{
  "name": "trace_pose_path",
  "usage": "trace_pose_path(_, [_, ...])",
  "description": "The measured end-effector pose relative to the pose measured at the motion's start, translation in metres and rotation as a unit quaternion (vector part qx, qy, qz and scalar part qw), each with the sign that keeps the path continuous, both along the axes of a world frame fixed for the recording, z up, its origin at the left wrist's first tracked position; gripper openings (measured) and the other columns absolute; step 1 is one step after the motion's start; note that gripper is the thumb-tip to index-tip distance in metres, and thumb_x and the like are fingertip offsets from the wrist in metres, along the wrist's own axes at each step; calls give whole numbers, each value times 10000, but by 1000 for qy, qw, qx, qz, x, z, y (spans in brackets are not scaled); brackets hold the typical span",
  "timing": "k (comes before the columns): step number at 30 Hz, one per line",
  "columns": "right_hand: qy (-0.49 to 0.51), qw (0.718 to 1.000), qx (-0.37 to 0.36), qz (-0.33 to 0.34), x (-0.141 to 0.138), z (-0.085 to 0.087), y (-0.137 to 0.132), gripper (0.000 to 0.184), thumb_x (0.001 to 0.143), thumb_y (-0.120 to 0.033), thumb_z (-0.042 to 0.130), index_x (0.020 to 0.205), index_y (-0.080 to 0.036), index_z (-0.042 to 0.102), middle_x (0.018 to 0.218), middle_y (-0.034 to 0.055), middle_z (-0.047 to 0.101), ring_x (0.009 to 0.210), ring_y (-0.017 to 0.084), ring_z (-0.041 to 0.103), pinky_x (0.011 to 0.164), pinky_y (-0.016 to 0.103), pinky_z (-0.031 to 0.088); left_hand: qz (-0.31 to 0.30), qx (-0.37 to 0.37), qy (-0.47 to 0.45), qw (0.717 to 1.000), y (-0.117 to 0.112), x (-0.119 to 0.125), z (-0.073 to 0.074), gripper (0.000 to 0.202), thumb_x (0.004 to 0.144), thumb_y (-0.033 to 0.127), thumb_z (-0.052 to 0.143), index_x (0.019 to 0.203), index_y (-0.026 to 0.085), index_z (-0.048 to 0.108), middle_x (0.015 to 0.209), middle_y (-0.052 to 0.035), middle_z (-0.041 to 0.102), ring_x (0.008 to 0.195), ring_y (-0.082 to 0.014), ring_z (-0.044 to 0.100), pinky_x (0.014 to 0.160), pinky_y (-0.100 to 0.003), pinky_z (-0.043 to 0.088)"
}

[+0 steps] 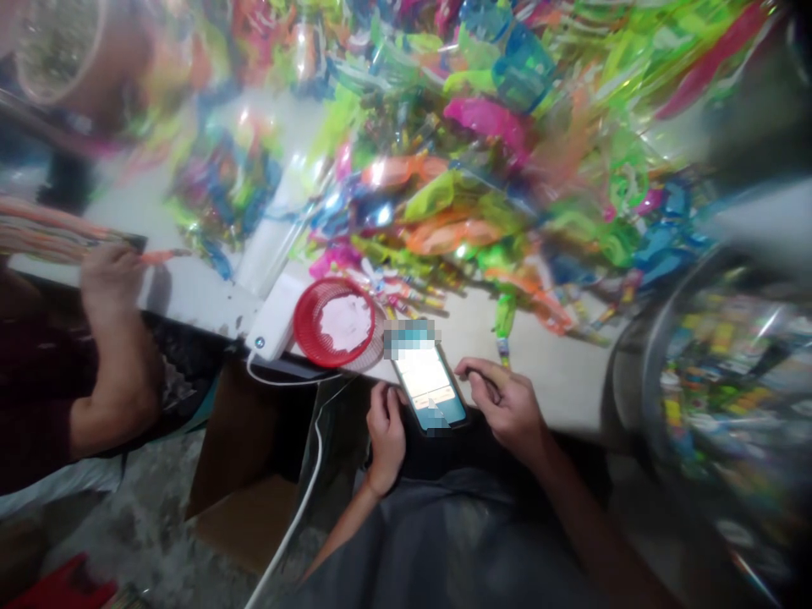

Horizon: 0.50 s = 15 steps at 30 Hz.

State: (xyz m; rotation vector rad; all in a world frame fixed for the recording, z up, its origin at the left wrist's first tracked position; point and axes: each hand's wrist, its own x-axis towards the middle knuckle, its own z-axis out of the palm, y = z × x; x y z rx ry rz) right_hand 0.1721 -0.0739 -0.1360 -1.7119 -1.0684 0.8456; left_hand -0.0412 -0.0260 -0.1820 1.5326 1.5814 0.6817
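Hands (444,414) on one phone (428,385)

I see a pale worktable (571,372) heaped with bright plastic toys (469,169) — below it, a mottled grey floor (139,533) and a brown cardboard box (247,474).

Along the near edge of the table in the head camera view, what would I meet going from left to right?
Another person's hand → white power bank → red basket → left hand → phone → right hand → clear tub of small coloured items.
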Motion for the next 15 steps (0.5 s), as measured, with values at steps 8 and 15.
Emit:
trace_pose_path(8, [42,999,0,6,0,-2,1,238,1008,-253,539,1127,-211,740,1020,51,782,864,176,728,714,247,542,-10,8,-1,1000,3,2,1,264,1041,413,486,1050,188,623,802,-24,684,746,-176,657,746,-280,523])
trace_pose_path(15, [-8,1000,-9,0,0,0,-1,257,996,-250,513,1042,-159,749,771,37,698,484,111,431,445,269,302,-18,13,-6,1000,2,-1,-1,251,1043,402,483,1049,193,621,801,-21,681,743,-173,657,745,-276,521])
